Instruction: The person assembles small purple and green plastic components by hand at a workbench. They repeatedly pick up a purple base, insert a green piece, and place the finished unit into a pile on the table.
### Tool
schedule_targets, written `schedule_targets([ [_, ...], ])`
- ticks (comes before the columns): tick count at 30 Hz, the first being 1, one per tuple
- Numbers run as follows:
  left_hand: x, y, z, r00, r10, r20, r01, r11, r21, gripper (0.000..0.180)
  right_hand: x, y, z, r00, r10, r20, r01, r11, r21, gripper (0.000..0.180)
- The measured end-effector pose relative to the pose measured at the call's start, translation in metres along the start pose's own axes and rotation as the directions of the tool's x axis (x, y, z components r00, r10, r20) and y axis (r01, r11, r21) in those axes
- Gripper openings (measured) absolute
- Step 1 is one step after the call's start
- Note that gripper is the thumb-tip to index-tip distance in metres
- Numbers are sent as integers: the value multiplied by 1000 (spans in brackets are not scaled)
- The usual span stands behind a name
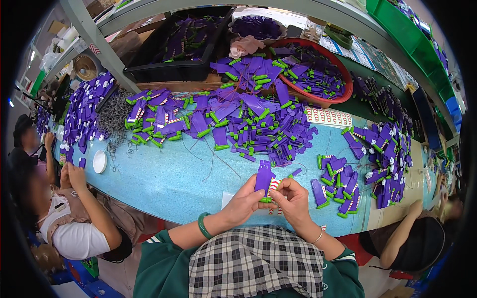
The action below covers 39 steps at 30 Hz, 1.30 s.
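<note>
Close in front of me, my left hand (pixel 247 201) grips a flat purple plastic part (pixel 264 175) with a bright green tip at its lower end. My right hand (pixel 294 199) is closed at the same part, its thumb and fingertips pinching a red-and-white striped sticker (pixel 274 185) against the part's right side. Whether the sticker is stuck down, I cannot tell. A small purple and green piece (pixel 295 173) lies just beyond my right fingers. Further off, a large heap of purple parts with green tips (pixel 268 124) covers the blue table (pixel 184 184).
A smaller pile of purple parts (pixel 340 186) lies to my right, beside a sticker sheet (pixel 329 117). Behind the heap stand a red basin (pixel 348 82) and a black tray (pixel 169 72). A white dish (pixel 100 162) sits leftward. People (pixel 82 218) work at both sides.
</note>
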<state>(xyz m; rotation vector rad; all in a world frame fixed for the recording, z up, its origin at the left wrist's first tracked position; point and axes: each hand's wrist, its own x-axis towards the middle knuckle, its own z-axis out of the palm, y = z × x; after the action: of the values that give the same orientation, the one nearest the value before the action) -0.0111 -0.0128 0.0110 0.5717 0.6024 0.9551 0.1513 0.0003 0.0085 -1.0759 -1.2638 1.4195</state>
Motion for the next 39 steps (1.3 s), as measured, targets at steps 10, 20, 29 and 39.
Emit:
schedule_targets([
  [10, -1, 4, 5, 999, 48, 9, -48, 942, 332, 34, -3, 3, 0, 998, -60, -36, 56, 993, -103, 15],
  [20, -4, -9, 2, 995, 86, 52, -99, 935, 341, 31, -1, -5, -10, 854, -510, 104, 479, 691, -542, 16],
  [29, 1, -13, 0, 934, -312, 173, 346, 912, -221, 42, 10, -16, 0, 948, -37, 315, 153, 924, -351, 52],
  [39, 2, 8, 14, 931, -320, 177, 301, 945, 125, 36, 6, -7, -8, 947, 29, 319, -112, 963, 245, 25],
])
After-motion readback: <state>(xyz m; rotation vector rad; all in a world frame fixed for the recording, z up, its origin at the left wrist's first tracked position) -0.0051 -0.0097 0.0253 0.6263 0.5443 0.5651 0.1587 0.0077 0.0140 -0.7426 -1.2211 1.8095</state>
